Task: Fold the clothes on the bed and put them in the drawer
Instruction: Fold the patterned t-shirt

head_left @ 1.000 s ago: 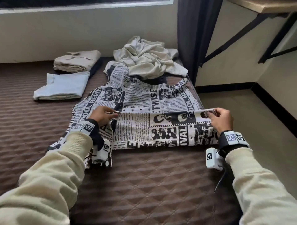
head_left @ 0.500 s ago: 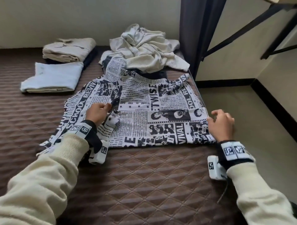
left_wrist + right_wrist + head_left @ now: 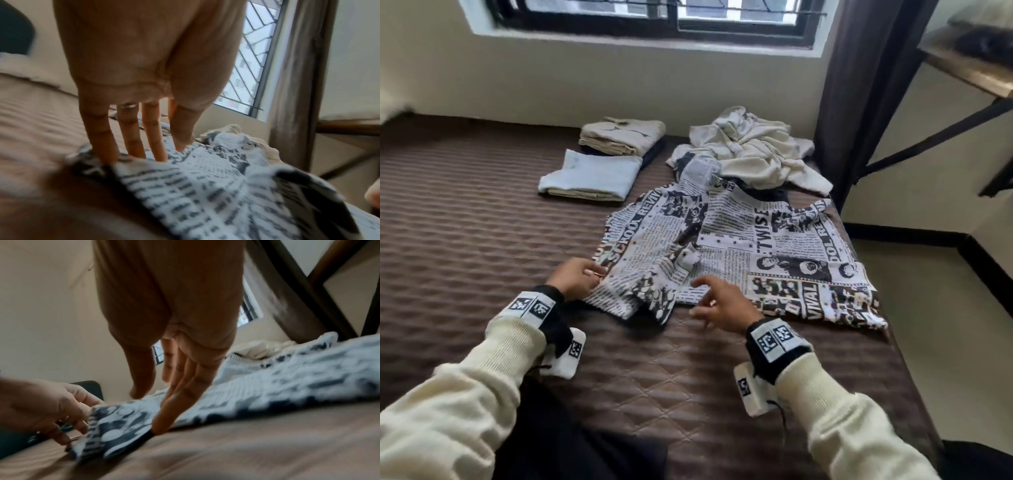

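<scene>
A black-and-white newspaper-print garment lies spread on the brown quilted bed, its near-left part bunched into a fold. My left hand is at that fold's left edge and pinches the cloth; in the left wrist view the thumb of my left hand lies on the print garment and the fingertips dip behind its edge. My right hand hovers over the near hem with fingers spread, holding nothing. In the right wrist view one fingertip of my right hand touches the bed beside the hem.
A folded beige stack and a folded pale blue piece sit at the back left. A crumpled cream garment lies behind the print one. A dark curtain and a bracketed shelf stand right, above bare floor.
My right hand let go of the right hem corner and moved left to mid-hem. My left hand shifted to the garment's left edge, where the cloth is now bunched inward.
</scene>
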The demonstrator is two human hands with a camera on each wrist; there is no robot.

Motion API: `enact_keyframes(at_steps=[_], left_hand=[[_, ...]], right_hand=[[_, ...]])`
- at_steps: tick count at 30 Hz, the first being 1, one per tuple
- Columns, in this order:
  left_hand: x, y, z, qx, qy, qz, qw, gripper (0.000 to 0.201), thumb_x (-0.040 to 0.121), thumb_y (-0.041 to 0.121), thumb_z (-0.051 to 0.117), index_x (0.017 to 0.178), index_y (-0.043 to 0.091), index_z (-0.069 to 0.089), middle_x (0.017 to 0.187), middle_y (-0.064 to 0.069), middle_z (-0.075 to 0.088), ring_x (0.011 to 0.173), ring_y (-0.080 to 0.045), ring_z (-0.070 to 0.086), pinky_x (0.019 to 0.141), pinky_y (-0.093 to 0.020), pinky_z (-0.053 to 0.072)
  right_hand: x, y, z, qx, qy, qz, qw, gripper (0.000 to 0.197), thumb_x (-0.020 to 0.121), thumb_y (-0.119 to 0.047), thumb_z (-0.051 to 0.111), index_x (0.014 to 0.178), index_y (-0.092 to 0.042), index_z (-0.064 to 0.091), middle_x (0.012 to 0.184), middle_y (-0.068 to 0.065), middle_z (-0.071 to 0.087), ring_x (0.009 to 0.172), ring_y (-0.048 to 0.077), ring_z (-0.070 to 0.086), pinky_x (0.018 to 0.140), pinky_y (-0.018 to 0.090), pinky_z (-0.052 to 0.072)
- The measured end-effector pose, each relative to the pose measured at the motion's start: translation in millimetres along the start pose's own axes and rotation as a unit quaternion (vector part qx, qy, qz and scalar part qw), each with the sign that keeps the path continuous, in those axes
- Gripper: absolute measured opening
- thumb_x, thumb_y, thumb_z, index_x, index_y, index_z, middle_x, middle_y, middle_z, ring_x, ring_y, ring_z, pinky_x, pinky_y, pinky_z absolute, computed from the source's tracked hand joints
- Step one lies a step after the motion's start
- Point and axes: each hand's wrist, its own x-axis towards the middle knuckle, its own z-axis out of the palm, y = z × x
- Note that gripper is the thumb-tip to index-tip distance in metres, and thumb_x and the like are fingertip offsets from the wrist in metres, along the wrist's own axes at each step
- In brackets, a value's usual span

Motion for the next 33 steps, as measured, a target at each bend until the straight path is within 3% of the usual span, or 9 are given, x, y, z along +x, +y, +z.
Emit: enact_keyframes(at_steps=[2, 5, 9, 12, 15, 22, 26, 30, 33], left_hand=[[-4.8, -17.4, -5.6, -0.030, -0.042, 0.008, 0.999, 0.033, 0.085, -0.013, 0.060, 0.115, 0.000, 0.065, 0.087, -0.010, 0.061, 0.070, -0.015, 0.053, 0.052, -0.004, 0.040], [-13.7, -36.5, -9.0, -0.116, -0.081, 0.017, 0.990, 0.062, 0.076, -0.030, 0.056, 0.132, -0.005, 0.050, 0.107, -0.016, 0.055, 0.086, -0.016, 0.052, 0.063, -0.004, 0.046], [-7.1, -45.7, -8.8, -0.139, -0.082, 0.032, 0.986, 0.072, 0.071, -0.030, 0.060, 0.135, 0.001, 0.048, 0.106, -0.011, 0.056, 0.100, -0.019, 0.050, 0.067, -0.006, 0.047], [1.4, -53.7, -14.4, -0.147, -0.082, 0.033, 0.985, 0.074, 0.071, -0.023, 0.068, 0.138, 0.002, 0.048, 0.098, -0.002, 0.059, 0.099, -0.020, 0.053, 0.085, -0.018, 0.047], [3.0, -56.0, -18.7, -0.120, -0.113, 0.060, 0.984, 0.079, 0.070, -0.009, 0.078, 0.139, 0.014, 0.047, 0.104, 0.000, 0.056, 0.100, -0.016, 0.052, 0.096, -0.023, 0.040], [13.2, -58.8, -19.6, -0.124, -0.068, 0.069, 0.987, 0.073, 0.065, -0.003, 0.083, 0.127, 0.025, 0.056, 0.103, 0.007, 0.063, 0.086, -0.004, 0.056, 0.085, -0.013, 0.046], [27.0, -62.6, -21.0, -0.203, 0.043, 0.004, 0.978, 0.025, 0.077, 0.000, 0.076, 0.095, 0.016, 0.068, 0.080, -0.003, 0.068, 0.072, -0.012, 0.060, 0.078, -0.029, 0.051], [38.6, -68.0, -17.2, -0.256, 0.121, -0.019, 0.959, 0.021, 0.080, -0.002, 0.073, 0.074, 0.017, 0.064, 0.067, 0.000, 0.063, 0.051, 0.004, 0.056, 0.058, -0.013, 0.048], [43.0, -68.5, -15.9, -0.277, 0.109, -0.023, 0.954, 0.021, 0.081, -0.002, 0.072, 0.075, 0.017, 0.064, 0.060, 0.006, 0.063, 0.048, 0.006, 0.055, 0.053, -0.008, 0.046]], right_hand=[[18.2, -8.3, 30.0, 0.175, -0.013, 0.096, 0.980, 0.043, 0.092, -0.005, 0.063, 0.124, -0.014, 0.037, 0.076, 0.012, 0.060, 0.052, 0.025, 0.059, 0.047, 0.031, 0.053], [42.4, -13.5, 61.2, 0.279, 0.088, 0.178, 0.940, 0.066, 0.082, -0.016, 0.077, 0.128, -0.007, 0.030, 0.083, 0.016, 0.057, 0.045, 0.018, 0.053, 0.049, 0.034, 0.053], [56.5, -26.8, 78.9, 0.235, 0.196, 0.136, 0.942, 0.072, 0.076, -0.018, 0.082, 0.129, -0.015, 0.033, 0.108, 0.010, 0.059, 0.083, 0.022, 0.063, 0.073, 0.036, 0.056], [70.7, -47.4, 67.8, 0.363, 0.255, 0.082, 0.892, 0.054, 0.079, 0.002, 0.070, 0.122, -0.016, 0.043, 0.089, 0.011, 0.057, 0.061, 0.018, 0.056, 0.052, 0.028, 0.049], [99.0, -75.2, 36.7, 0.465, 0.269, 0.019, 0.843, 0.043, 0.080, 0.010, 0.064, 0.106, -0.021, 0.050, 0.102, 0.021, 0.056, 0.066, 0.020, 0.057, 0.056, 0.031, 0.050], [176.1, -124.0, -9.4, 0.621, 0.216, -0.015, 0.753, 0.034, 0.090, 0.019, 0.043, 0.111, -0.009, 0.046, 0.076, 0.015, 0.055, 0.042, 0.015, 0.057, 0.043, 0.023, 0.049], [211.0, -105.9, -17.6, 0.577, 0.187, -0.036, 0.794, 0.027, 0.094, 0.013, 0.040, 0.107, -0.008, 0.050, 0.089, 0.016, 0.060, 0.061, 0.018, 0.066, 0.062, 0.030, 0.059], [232.3, -70.2, -17.7, 0.282, 0.293, -0.065, 0.911, 0.019, 0.087, 0.008, 0.055, 0.092, -0.010, 0.059, 0.084, 0.008, 0.062, 0.069, 0.015, 0.062, 0.063, 0.030, 0.053], [245.8, -55.5, -25.8, 0.072, 0.260, -0.055, 0.961, 0.026, 0.086, -0.021, 0.071, 0.108, -0.008, 0.064, 0.099, 0.009, 0.068, 0.089, 0.018, 0.065, 0.082, 0.036, 0.056]])
